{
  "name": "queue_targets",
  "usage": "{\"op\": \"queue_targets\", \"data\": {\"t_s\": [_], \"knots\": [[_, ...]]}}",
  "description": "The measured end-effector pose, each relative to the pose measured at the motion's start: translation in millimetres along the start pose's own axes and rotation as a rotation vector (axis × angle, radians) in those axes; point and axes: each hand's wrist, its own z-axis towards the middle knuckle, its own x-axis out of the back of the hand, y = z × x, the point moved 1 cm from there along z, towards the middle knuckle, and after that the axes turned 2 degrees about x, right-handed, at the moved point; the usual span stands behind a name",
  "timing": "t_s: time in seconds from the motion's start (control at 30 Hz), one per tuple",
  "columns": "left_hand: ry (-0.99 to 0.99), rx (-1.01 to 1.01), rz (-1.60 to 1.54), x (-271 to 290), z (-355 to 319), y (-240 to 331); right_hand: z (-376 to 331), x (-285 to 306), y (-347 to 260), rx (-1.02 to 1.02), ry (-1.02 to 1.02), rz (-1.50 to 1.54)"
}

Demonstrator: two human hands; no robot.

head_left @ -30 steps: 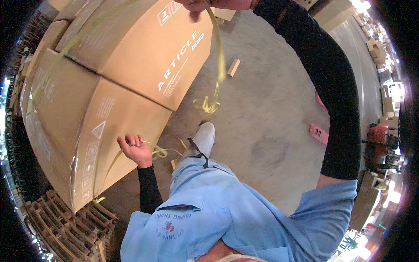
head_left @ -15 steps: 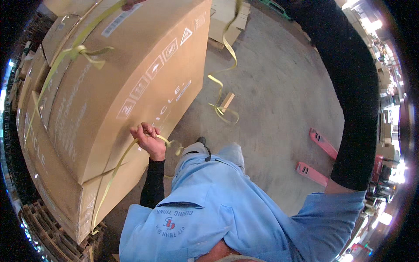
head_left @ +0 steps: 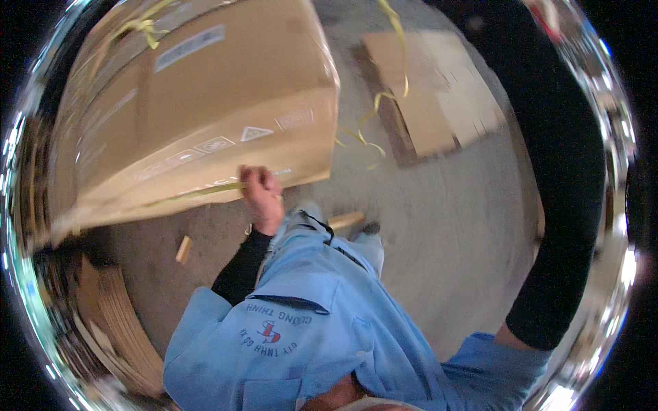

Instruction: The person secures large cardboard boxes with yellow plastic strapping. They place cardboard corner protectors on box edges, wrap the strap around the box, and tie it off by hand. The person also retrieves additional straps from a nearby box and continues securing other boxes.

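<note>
My left hand (head_left: 262, 195), blurred, is closed around a yellow strap (head_left: 199, 196) that runs left along the lower side of a large brown cardboard box (head_left: 205, 89). The hand is beside the box's near face, by its lower edge. On top of the box, at the far left, there is a knotted yellow strap (head_left: 142, 26). My right arm (head_left: 558, 171), in a black sleeve, reaches up along the right side, and its hand is out of view. Another length of yellow strap (head_left: 397, 34) hangs from the top edge and curls down toward the floor.
Flat cardboard sheets (head_left: 439, 92) lie on the concrete floor (head_left: 452, 226) to the right of the box. A small wooden block (head_left: 184, 249) is on the floor at left, and a wooden piece (head_left: 346, 220) is by my feet. Stacked brown sheets (head_left: 123, 322) stand lower left.
The view has turned, so the box lies more across the top left and the flat sheets show more fully. The pink forks have left view. My left hand still grips the strap.
</note>
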Motion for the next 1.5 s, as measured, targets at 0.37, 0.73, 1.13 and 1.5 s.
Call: {"op": "queue_targets", "data": {"t_s": [0.37,0.73,1.13,1.5], "knots": [[-0.344,0.082,-0.068,-178,-30,-88,-16,-33,106,-0.583,-0.353,0.875],[0.068,-0.209,-0.099,-296,165,-109,-74,-114,285,-0.567,-0.195,1.714],[0.411,-0.495,-0.298,-397,411,-120,-60,-307,552,-0.227,0.144,2.461],[0.619,-0.638,-0.298,-530,681,-66,-41,-495,747,-0.325,-0.086,2.558]]}}
